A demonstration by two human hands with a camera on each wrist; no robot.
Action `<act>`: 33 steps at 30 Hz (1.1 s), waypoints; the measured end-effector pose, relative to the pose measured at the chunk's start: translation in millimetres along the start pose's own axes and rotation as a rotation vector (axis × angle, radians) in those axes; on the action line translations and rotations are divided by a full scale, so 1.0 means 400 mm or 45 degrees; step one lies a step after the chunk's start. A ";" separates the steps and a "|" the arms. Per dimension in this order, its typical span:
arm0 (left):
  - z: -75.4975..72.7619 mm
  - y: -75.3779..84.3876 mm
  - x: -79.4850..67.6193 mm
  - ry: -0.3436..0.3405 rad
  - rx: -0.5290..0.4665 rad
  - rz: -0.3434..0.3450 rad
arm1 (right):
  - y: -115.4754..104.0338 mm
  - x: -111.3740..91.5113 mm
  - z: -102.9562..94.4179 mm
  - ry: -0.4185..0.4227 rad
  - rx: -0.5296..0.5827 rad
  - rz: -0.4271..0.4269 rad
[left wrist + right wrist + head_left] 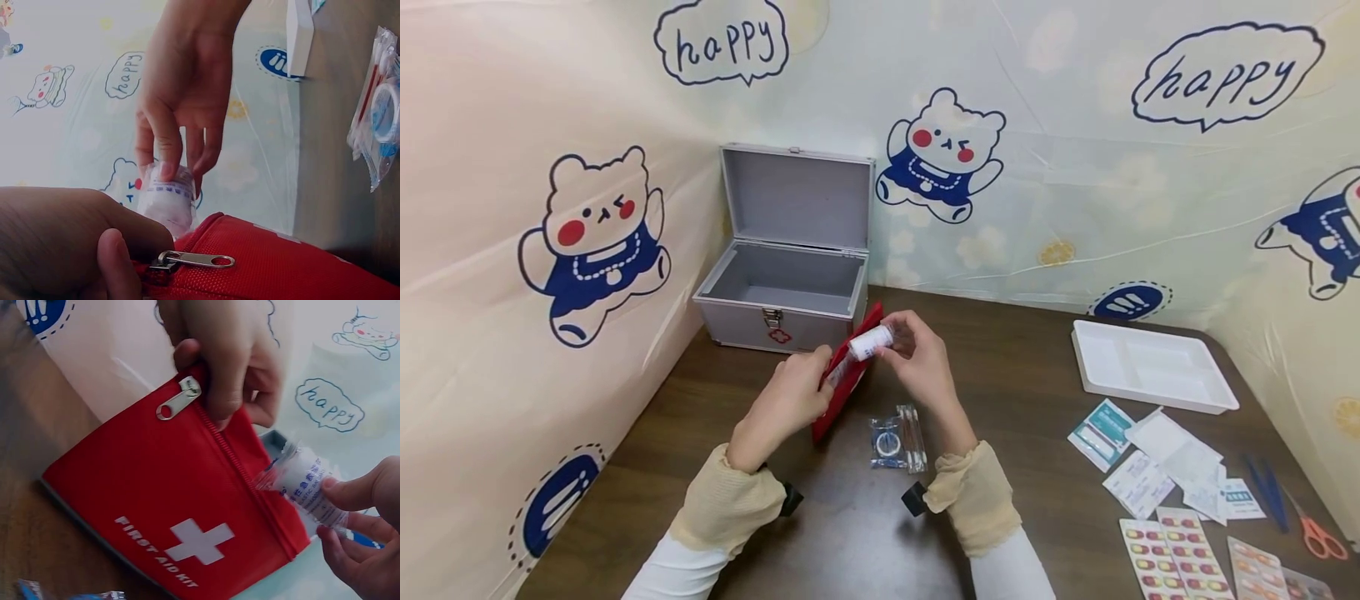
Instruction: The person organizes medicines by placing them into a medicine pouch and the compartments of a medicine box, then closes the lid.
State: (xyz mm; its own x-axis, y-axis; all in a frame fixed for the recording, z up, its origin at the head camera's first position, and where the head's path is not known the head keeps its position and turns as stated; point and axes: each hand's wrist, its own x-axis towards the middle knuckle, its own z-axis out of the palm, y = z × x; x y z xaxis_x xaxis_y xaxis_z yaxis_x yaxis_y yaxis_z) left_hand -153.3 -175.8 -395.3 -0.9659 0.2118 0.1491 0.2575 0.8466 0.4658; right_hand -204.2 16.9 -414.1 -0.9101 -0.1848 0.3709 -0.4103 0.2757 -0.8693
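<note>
Gripping the red first aid kit pouch [833, 417] near the centre, the left hand [790, 385] curls its fingers over the zippered edge. The right hand [920, 350] pinches a plastic-wrapped bandage roll [871, 342] between thumb and fingers at the pouch's mouth. Cotton swabs [913, 439] lie just right; the metal box [737, 323] stands far left.
</note>
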 end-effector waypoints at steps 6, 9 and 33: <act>-0.001 0.001 0.003 0.010 0.027 0.050 | 0.010 -0.003 0.023 -0.014 -0.029 -0.056; 0.000 -0.001 0.004 0.026 0.036 0.075 | 0.012 -0.004 0.031 -0.028 -0.047 -0.082; -0.005 -0.016 0.001 0.007 0.010 0.037 | 0.046 -0.013 0.053 -0.211 -0.481 -0.217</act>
State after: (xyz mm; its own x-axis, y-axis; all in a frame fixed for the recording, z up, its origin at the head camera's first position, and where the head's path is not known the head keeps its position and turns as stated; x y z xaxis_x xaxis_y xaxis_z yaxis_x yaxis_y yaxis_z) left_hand -155.4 -182.2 -396.5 -0.9579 0.2335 0.1670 0.2849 0.8439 0.4546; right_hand -205.8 3.0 -438.9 -0.8187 -0.3975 0.4145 -0.5741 0.5481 -0.6083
